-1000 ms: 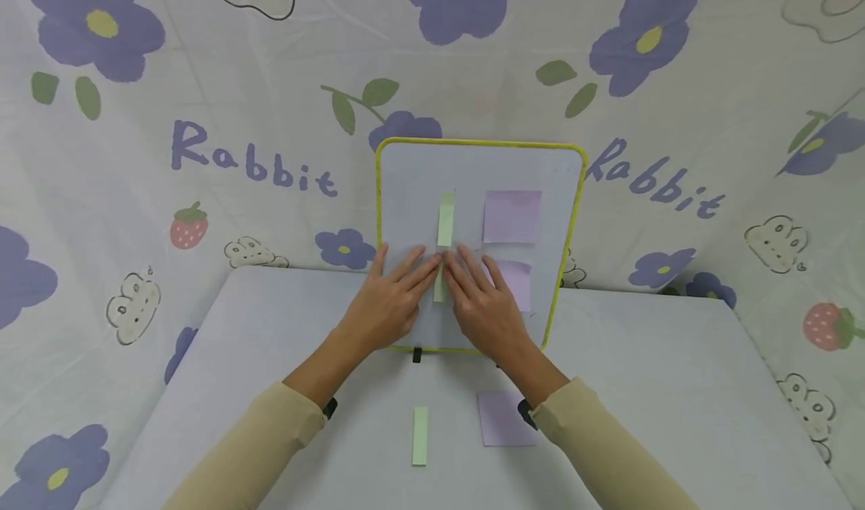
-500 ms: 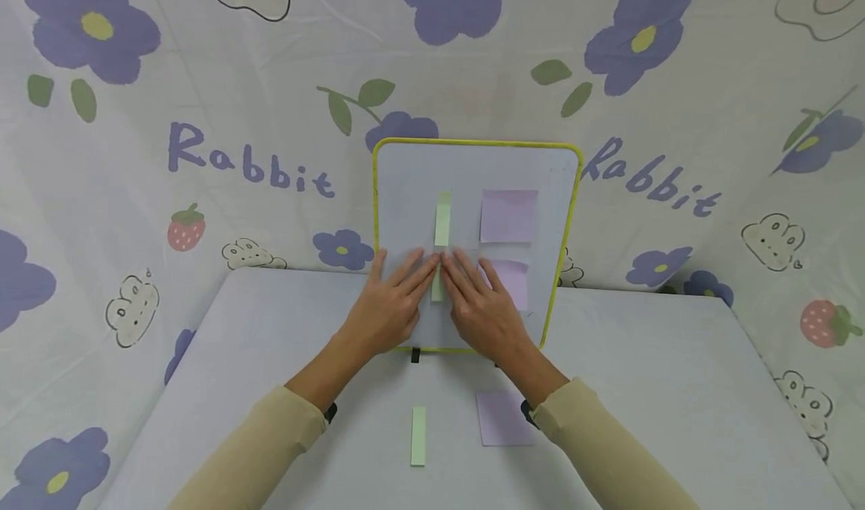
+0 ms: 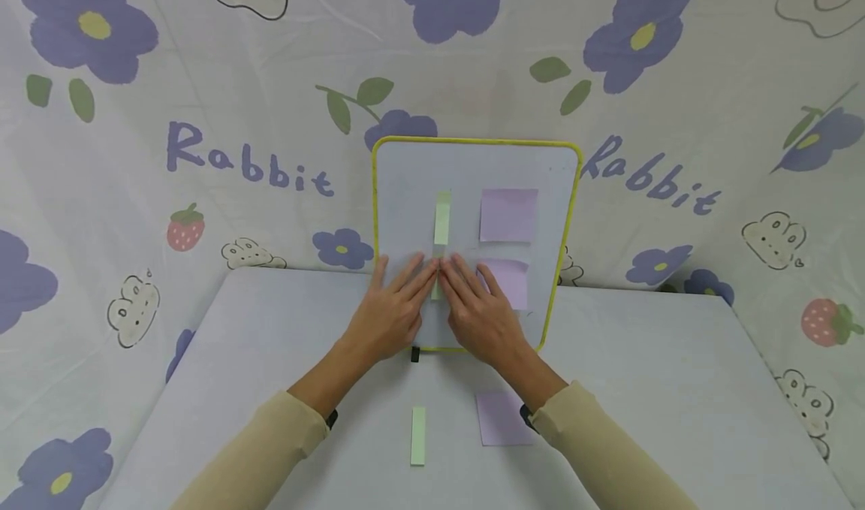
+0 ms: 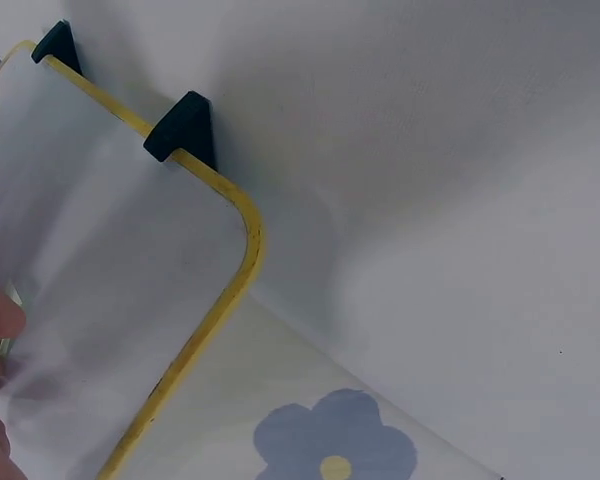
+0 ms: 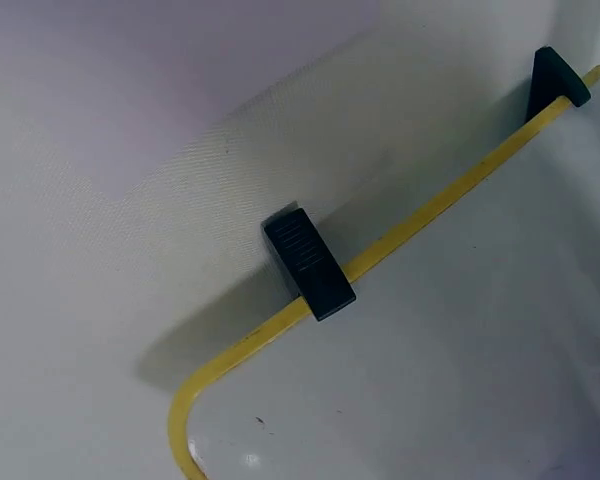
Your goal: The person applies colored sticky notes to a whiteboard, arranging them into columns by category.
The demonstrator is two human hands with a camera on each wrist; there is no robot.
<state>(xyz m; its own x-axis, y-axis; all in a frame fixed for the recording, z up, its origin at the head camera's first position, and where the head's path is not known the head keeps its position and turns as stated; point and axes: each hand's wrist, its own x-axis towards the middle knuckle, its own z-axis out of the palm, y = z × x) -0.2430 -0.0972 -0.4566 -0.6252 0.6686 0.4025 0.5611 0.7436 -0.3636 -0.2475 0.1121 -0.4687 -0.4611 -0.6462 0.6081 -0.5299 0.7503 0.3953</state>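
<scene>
In the head view, a whiteboard (image 3: 408,194) with a yellow frame stands tilted back on the table. My left hand (image 3: 388,311) and right hand (image 3: 485,315) lie against it, fingers extended, their fingertips meeting on a narrow green sticky strip (image 3: 436,292). The fingers cover part of that strip. Directly above it, a second green sticky strip (image 3: 442,218) is stuck on the board. To the right are an upper purple sticky note (image 3: 509,215) and a lower purple sticky note (image 3: 511,283), the lower one partly behind my right hand. A few fingers (image 4: 2,310) show at the left wrist view's edge.
On the table (image 3: 622,375) in front of the board lie a green strip pad (image 3: 418,436) and a purple note pad (image 3: 501,420). Black feet (image 5: 308,265) hold the board's lower edge. A patterned cloth (image 3: 257,104) hangs behind.
Both hands' fingertips have slid slightly down the lower green strip, baring more of its top. The sticky notes and the pads stay where they were.
</scene>
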